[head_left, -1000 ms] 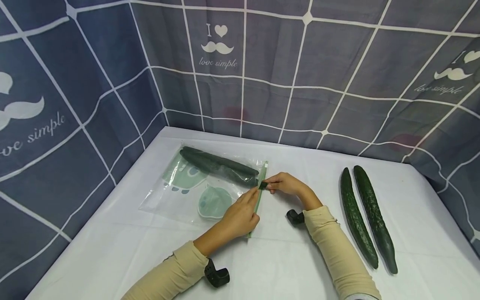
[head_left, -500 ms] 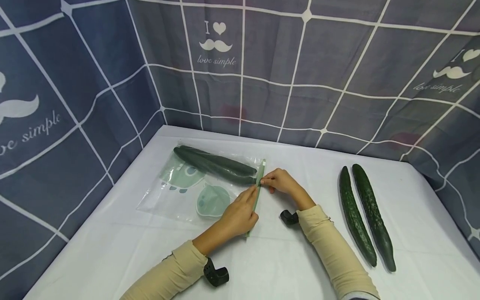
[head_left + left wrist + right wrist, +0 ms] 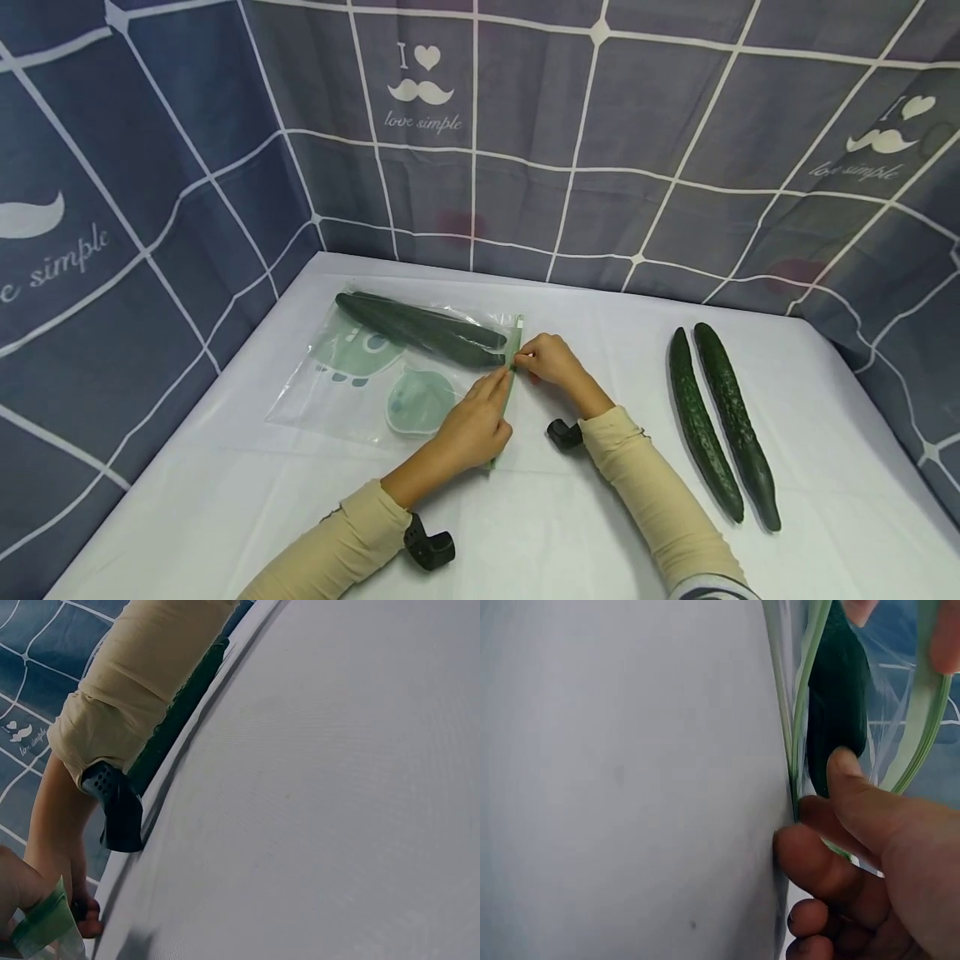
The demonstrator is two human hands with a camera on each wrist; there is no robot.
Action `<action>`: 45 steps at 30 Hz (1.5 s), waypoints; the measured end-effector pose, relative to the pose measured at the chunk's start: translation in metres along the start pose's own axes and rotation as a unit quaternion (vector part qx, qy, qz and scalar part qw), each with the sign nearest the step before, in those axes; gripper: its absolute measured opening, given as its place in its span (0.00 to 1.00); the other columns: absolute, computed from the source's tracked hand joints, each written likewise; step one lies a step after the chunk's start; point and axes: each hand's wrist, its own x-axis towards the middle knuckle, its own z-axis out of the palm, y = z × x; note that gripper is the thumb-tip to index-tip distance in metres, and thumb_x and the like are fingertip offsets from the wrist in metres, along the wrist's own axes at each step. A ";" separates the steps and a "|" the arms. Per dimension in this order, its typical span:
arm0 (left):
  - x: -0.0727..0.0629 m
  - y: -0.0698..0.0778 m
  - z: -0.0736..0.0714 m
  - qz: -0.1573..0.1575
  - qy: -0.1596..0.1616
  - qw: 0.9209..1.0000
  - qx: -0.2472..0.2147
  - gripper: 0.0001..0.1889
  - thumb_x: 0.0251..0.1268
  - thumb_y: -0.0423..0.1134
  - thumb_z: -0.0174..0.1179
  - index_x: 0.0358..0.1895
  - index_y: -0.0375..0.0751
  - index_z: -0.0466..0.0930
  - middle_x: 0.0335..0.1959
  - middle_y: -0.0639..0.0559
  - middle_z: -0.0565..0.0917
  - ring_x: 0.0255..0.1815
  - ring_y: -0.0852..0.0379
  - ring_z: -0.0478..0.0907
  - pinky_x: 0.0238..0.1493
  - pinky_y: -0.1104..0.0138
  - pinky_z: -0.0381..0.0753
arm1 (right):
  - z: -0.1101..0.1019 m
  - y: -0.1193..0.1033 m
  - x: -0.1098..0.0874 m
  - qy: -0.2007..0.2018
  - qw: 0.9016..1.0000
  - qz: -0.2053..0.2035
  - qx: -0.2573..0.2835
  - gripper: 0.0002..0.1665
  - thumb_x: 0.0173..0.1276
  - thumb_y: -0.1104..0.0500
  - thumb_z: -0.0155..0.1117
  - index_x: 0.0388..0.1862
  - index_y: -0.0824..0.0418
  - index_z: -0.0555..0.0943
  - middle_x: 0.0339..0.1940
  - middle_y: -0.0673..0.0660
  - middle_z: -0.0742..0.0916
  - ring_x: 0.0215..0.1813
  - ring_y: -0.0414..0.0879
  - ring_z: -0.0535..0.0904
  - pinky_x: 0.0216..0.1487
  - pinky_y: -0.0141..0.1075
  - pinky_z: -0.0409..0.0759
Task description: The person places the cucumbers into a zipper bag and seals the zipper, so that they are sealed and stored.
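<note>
A clear zip bag (image 3: 337,421) with a green edge and pale green cartoon prints lies on the table's left half. Two dark green cucumbers (image 3: 420,329) lie side by side inside, their near ends close to the mouth. My left hand (image 3: 472,425) holds the bag's green edge (image 3: 924,742), keeping the mouth parted in the right wrist view. At that mouth, my right hand (image 3: 553,362) has its thumb on the end of a cucumber (image 3: 838,690), fingers curled beneath. Part of that grip is hidden by the bag's lip.
Two more cucumbers (image 3: 705,425) (image 3: 738,425) lie nearly parallel on the white tablecloth (image 3: 585,533), right of the right forearm. A dark grid-patterned curtain (image 3: 525,100) encloses the table's back and sides. Black wrist cameras (image 3: 429,546) hang below both sleeves.
The right hand has moved left to the bag's edge, sliding the protruding cucumber further into the bag. The left hand keeps its hold on the edge. The head view has shifted slightly.
</note>
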 end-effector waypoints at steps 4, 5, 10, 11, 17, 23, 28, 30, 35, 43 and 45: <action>-0.001 -0.002 0.001 -0.003 0.002 1.000 -0.001 0.32 0.54 0.34 0.49 0.65 0.27 0.58 0.68 0.37 0.61 0.66 0.42 0.62 0.61 0.55 0.68 | 0.003 -0.003 0.000 0.007 1.000 0.014 0.001 0.11 0.60 0.55 0.62 0.24 0.59 0.87 0.03 0.49 0.76 0.13 0.39 0.70 0.21 0.29 0.68; -0.001 -0.002 0.001 -0.005 0.001 1.000 -0.001 0.32 0.54 0.34 0.49 0.65 0.27 0.59 0.68 0.37 0.61 0.66 0.42 0.62 0.61 0.55 0.68 | 0.003 -0.003 0.000 0.006 1.000 0.017 0.005 0.10 0.60 0.55 0.63 0.26 0.59 0.87 0.03 0.49 0.77 0.13 0.39 0.70 0.21 0.29 0.68; -0.002 -0.004 0.002 -0.011 -0.010 1.000 0.015 0.31 0.55 0.33 0.52 0.64 0.26 0.60 0.67 0.37 0.61 0.67 0.43 0.61 0.59 0.57 0.70 | 0.004 -0.003 -0.002 0.000 0.999 0.026 0.029 0.11 0.59 0.54 0.64 0.32 0.59 0.87 0.05 0.49 0.78 0.13 0.38 0.71 0.21 0.29 0.68; -0.003 -0.004 0.002 -0.012 -0.013 1.000 0.019 0.31 0.55 0.33 0.53 0.64 0.26 0.60 0.67 0.37 0.61 0.67 0.43 0.61 0.58 0.57 0.71 | 0.004 -0.003 -0.002 0.000 0.999 0.028 0.033 0.11 0.59 0.53 0.64 0.33 0.59 0.87 0.05 0.49 0.78 0.12 0.38 0.71 0.21 0.29 0.68; -0.006 -0.002 -0.001 -0.031 -0.028 0.999 0.027 0.32 0.54 0.34 0.53 0.64 0.27 0.61 0.67 0.34 0.60 0.67 0.42 0.60 0.46 0.57 0.79 | 0.002 -0.004 -0.003 -0.008 0.998 0.031 0.046 0.13 0.59 0.52 0.64 0.35 0.59 0.87 0.06 0.51 0.79 0.12 0.39 0.71 0.18 0.29 0.67; -0.013 0.001 -0.002 -0.049 -0.038 0.998 0.027 0.31 0.55 0.36 0.52 0.64 0.29 0.61 0.66 0.32 0.61 0.66 0.37 0.60 0.52 0.52 0.75 | 0.002 -0.004 -0.004 -0.006 0.999 0.030 0.040 0.13 0.59 0.53 0.64 0.35 0.59 0.87 0.05 0.51 0.79 0.12 0.39 0.70 0.19 0.29 0.67; -0.023 0.005 -0.003 -0.057 -0.049 0.995 0.058 0.29 0.56 0.38 0.52 0.63 0.30 0.65 0.65 0.32 0.63 0.66 0.34 0.59 0.53 0.49 0.74 | 0.003 -0.004 -0.003 -0.006 0.999 0.036 0.039 0.13 0.59 0.53 0.63 0.37 0.59 0.86 0.05 0.50 0.79 0.12 0.38 0.70 0.20 0.29 0.67; -0.028 0.006 -0.003 -0.061 -0.048 0.994 0.076 0.28 0.57 0.41 0.52 0.61 0.31 0.67 0.64 0.31 0.64 0.65 0.32 0.60 0.52 0.49 0.74 | 0.004 -0.004 -0.004 -0.007 0.999 0.034 0.041 0.13 0.60 0.53 0.63 0.38 0.59 0.86 0.06 0.51 0.79 0.12 0.38 0.70 0.19 0.29 0.67; -0.038 0.013 -0.005 -0.074 -0.052 0.991 0.099 0.30 0.58 0.47 0.55 0.61 0.31 0.67 0.62 0.29 0.66 0.63 0.30 0.61 0.55 0.49 0.72 | 0.002 -0.003 -0.008 -0.003 0.998 0.035 0.044 0.15 0.59 0.52 0.63 0.39 0.59 0.86 0.06 0.51 0.79 0.11 0.38 0.70 0.20 0.29 0.67; -0.040 0.017 -0.006 -0.050 -0.031 0.991 0.123 0.35 0.57 0.50 0.59 0.62 0.28 0.64 0.61 0.33 0.70 0.60 0.36 0.68 0.56 0.52 0.73 | -0.005 -0.002 -0.025 -0.045 0.997 0.060 0.021 0.26 0.60 0.48 0.62 0.54 0.61 0.78 0.09 0.51 0.78 0.15 0.39 0.68 0.22 0.29 0.67; -0.039 0.019 -0.006 -0.045 -0.016 0.992 0.118 0.35 0.56 0.49 0.60 0.62 0.28 0.65 0.60 0.33 0.70 0.59 0.37 0.70 0.53 0.53 0.75 | -0.008 0.000 -0.037 -0.055 0.996 0.073 0.015 0.28 0.60 0.47 0.61 0.56 0.61 0.76 0.10 0.51 0.79 0.17 0.40 0.68 0.23 0.30 0.67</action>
